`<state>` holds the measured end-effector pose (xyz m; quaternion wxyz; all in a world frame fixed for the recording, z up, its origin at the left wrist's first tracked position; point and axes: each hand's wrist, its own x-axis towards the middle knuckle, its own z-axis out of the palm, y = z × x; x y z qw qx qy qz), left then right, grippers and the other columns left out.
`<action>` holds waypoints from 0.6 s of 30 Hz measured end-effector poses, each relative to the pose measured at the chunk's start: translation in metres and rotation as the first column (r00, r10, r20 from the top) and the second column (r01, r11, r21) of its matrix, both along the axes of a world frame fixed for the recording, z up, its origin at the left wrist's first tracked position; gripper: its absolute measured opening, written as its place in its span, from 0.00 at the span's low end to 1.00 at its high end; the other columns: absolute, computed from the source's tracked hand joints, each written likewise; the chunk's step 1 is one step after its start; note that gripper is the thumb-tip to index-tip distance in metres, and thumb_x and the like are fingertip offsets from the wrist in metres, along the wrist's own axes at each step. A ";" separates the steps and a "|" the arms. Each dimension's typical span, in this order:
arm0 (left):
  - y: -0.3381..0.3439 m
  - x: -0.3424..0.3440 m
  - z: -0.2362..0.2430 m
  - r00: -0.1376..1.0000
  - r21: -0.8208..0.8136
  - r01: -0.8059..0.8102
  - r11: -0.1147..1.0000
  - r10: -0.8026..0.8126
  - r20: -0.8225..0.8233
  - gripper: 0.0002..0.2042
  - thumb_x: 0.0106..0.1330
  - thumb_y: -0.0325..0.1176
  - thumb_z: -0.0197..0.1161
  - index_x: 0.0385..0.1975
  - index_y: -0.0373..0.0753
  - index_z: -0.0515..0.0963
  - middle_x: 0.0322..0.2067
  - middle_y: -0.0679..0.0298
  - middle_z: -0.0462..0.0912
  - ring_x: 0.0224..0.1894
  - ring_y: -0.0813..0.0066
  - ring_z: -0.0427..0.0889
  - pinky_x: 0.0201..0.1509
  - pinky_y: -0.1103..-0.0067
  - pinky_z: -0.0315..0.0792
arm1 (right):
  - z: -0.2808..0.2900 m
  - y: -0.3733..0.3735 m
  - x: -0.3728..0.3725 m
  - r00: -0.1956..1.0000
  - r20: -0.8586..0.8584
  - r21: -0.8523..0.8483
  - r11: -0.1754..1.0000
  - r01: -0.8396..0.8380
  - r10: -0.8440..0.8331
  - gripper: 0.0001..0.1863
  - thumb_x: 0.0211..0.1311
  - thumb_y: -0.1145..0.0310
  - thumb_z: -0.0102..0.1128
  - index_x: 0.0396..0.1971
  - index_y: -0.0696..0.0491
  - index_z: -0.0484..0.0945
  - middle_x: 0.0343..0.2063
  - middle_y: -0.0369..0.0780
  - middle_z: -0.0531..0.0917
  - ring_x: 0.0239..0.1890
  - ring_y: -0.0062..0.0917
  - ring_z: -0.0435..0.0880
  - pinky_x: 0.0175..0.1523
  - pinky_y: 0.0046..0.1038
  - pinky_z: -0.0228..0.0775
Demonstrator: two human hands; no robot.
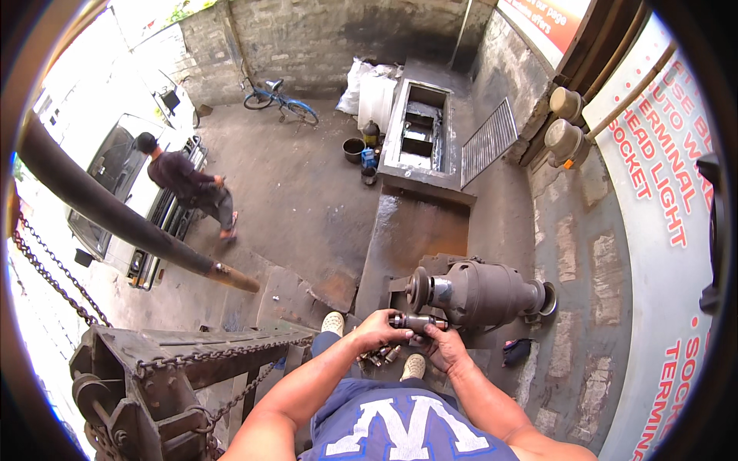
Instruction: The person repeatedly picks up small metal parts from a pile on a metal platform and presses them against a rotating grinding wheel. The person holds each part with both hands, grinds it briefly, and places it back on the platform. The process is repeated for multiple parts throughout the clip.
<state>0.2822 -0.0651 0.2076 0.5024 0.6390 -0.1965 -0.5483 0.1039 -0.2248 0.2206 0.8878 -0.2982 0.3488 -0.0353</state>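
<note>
So we've got both hands on a short metal shaft (416,320) at lower centre of the frame: left hand (378,330) has its fingers wrapped round one end, right hand (442,347) pinches the other. It's just below the big grey motor housing (480,292) (small loose parts (379,357) underneath).

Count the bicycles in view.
1. A blue bicycle leans by the far brick wall, right of the white vehicle. Others could be hidden beyond the frame.
</note>
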 end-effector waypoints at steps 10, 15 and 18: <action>-0.002 0.012 -0.008 0.986 0.032 -0.003 0.999 0.008 -0.165 0.22 0.64 0.40 0.82 0.49 0.28 0.87 0.39 0.62 0.91 0.38 0.78 0.87 0.44 0.78 0.81 | 0.020 -0.002 0.004 0.994 0.065 -0.052 0.996 -0.079 0.082 0.15 0.74 0.73 0.67 0.57 0.57 0.82 0.49 0.41 0.90 0.46 0.31 0.91 0.53 0.31 0.88; -0.007 0.011 -0.016 0.988 0.052 -0.006 0.999 0.014 -0.155 0.22 0.60 0.46 0.84 0.39 0.31 0.89 0.30 0.66 0.90 0.31 0.81 0.84 0.38 0.77 0.77 | 0.014 0.002 0.001 1.000 -0.021 0.003 1.000 0.010 -0.010 0.14 0.75 0.71 0.66 0.57 0.57 0.83 0.48 0.40 0.90 0.43 0.29 0.91 0.50 0.32 0.88; -0.009 0.009 -0.013 0.995 0.001 0.027 1.000 -0.027 -0.095 0.23 0.59 0.45 0.85 0.40 0.30 0.88 0.31 0.67 0.88 0.31 0.80 0.83 0.38 0.76 0.76 | 0.009 0.001 0.001 0.998 -0.043 0.007 0.999 0.038 -0.037 0.15 0.77 0.67 0.66 0.56 0.57 0.83 0.47 0.40 0.91 0.40 0.28 0.91 0.46 0.32 0.88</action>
